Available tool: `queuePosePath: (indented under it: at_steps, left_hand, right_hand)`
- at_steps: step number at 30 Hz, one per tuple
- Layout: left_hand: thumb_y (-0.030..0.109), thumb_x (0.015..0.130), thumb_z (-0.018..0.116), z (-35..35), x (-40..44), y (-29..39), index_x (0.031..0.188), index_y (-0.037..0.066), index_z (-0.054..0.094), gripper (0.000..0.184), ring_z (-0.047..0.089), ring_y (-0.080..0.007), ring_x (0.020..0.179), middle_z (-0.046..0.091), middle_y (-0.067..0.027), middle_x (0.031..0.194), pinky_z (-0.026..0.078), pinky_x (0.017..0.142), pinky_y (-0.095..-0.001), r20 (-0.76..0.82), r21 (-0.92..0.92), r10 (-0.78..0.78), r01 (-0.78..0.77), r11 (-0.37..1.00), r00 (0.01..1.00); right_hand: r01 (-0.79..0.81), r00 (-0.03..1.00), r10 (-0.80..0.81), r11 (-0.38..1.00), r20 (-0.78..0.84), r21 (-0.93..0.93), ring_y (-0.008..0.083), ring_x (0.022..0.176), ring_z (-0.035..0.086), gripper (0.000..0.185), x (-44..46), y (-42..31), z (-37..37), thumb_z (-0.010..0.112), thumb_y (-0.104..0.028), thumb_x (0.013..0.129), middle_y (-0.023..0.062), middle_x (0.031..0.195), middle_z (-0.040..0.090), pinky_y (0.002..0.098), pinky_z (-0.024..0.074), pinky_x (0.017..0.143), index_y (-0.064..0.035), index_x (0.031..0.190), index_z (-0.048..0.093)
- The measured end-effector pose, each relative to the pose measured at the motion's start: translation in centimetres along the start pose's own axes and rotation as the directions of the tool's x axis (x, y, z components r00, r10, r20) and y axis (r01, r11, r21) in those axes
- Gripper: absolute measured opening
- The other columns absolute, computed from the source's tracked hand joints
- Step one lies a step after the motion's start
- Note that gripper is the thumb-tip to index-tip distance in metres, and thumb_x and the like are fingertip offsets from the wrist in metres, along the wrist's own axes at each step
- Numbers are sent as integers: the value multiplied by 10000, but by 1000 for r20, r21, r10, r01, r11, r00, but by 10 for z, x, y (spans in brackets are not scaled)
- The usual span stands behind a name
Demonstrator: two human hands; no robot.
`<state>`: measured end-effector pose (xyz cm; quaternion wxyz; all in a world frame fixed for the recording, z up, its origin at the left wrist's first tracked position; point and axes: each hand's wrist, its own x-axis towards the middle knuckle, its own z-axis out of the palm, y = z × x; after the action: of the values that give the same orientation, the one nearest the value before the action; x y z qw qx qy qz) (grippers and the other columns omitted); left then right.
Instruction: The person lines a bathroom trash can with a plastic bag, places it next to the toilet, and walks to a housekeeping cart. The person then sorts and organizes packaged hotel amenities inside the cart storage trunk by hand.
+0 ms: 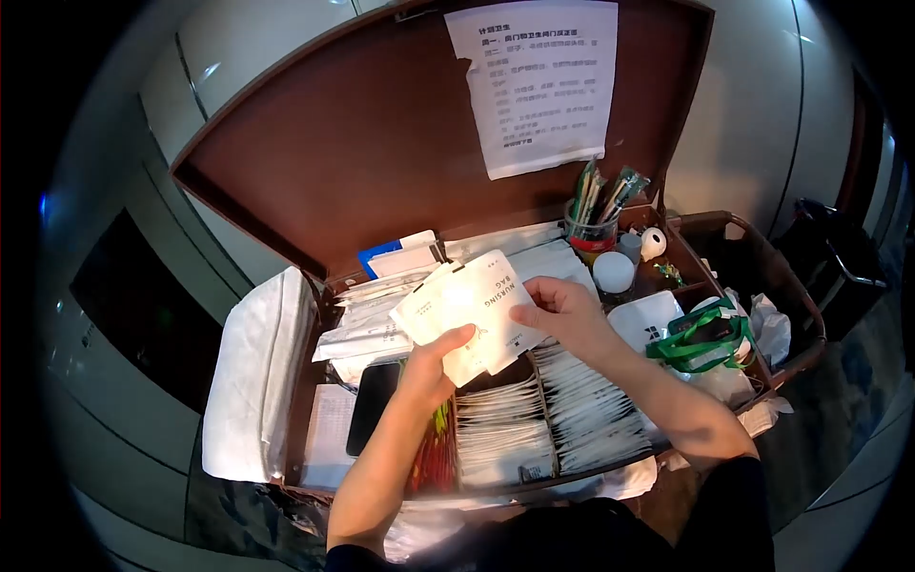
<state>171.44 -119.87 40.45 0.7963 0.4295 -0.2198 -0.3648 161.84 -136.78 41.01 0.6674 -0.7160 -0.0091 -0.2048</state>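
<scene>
Several flat white packets [477, 310], the front one printed "NURSING BAG", are fanned out above an open brown case [315, 419]. My left hand [434, 367] is closed on their lower left side, thumb on top. At their right edge my right hand [562, 310] pinches the packets between thumb and fingers. Below them, rows of thin white packets [500, 429] stand in the case's compartments, and a black phone [374, 408] lies to the left.
A printed sheet [543, 91] is fixed inside the raised lid. White folded towels [255, 377] hang at the left. To the right are a jar of wrapped sticks [593, 224], a green-handled bag [701, 345] and a brown bin [805, 315].
</scene>
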Motion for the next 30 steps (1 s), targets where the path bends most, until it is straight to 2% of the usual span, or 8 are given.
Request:
queuePosePath:
  at_steps: [5, 8, 10, 11, 13, 16, 27, 30]
  left_hand:
    - [100, 765, 602, 2, 2, -1, 1232, -12, 363, 536, 551, -276, 999, 521, -159, 1125, 500, 787, -384, -12, 76, 32, -31, 997, 999]
    - [63, 777, 590, 2, 0, 3, 1203, -9, 397, 473, 572, -273, 940, 533, -156, 1090, 532, 657, -380, 11, 30, 27, -27, 999, 1000]
    - [73, 787, 587, 4, -2, 6, 1187, -19, 400, 450, 580, -290, 906, 531, -168, 1079, 539, 567, -385, 33, 21, 29, -30, 999, 999]
    - [73, 787, 587, 3, -2, 6, 1187, -19, 400, 450, 580, -290, 906, 531, -168, 1079, 539, 567, -385, 26, 16, 36, -37, 999, 999]
    - [62, 787, 584, 2, -3, 7, 1181, -26, 396, 446, 582, -296, 893, 532, -174, 1066, 542, 566, -388, -33, 23, 17, -17, 1000, 999]
    - [58, 779, 589, 2, -3, 7, 1183, -24, 392, 457, 583, -297, 890, 534, -174, 1055, 543, 554, -389, -8, 18, 17, -16, 1000, 1000]
    - [81, 765, 606, -1, -2, 7, 1178, -35, 397, 477, 585, -298, 884, 535, -175, 1051, 540, 542, -385, -44, 66, 7, -5, 998, 999]
    - [102, 765, 611, -2, -3, 7, 1170, -43, 405, 477, 594, -293, 854, 546, -172, 1029, 539, 522, -380, -61, 92, -21, 27, 995, 998]
  right_hand:
    - [26, 1000, -26, 1000, 0, -16, 65, 704, 550, 235, 0, 7, -3, 621, -154, 798, 23, 808, 608, 206, 444, 622, 24, 950, 591]
    - [100, 990, -114, 984, -87, -149, 77, 710, 553, 211, 2, 9, -12, 607, -138, 804, 33, 831, 602, 217, 444, 626, 14, 949, 582]
    - [116, 984, -98, 985, -146, 125, 76, 782, 551, 174, 6, 7, -26, 552, -106, 824, 25, 870, 592, 199, 434, 701, -24, 978, 545]
    - [115, 986, -98, 986, -136, 123, 76, 782, 551, 174, 7, 5, -29, 552, -106, 824, 25, 870, 592, 199, 434, 701, -24, 978, 545]
    - [143, 940, -31, 941, -340, 308, 98, 788, 535, 212, 5, -7, -32, 529, -117, 816, 41, 907, 569, 229, 431, 697, -29, 1009, 519]
    - [115, 936, 12, 934, -351, 338, 101, 834, 520, 250, 2, -11, -32, 491, -114, 801, 35, 923, 562, 229, 417, 739, -33, 1037, 503]
    - [112, 973, -30, 928, -228, 356, 103, 840, 535, 279, -1, -21, -28, 518, -73, 792, 39, 939, 572, 237, 419, 774, -17, 1066, 506]
    - [55, 998, -53, 995, -34, 88, 97, 848, 548, 302, -4, -33, -46, 535, -130, 820, 27, 978, 578, 222, 438, 738, -54, 1111, 516]
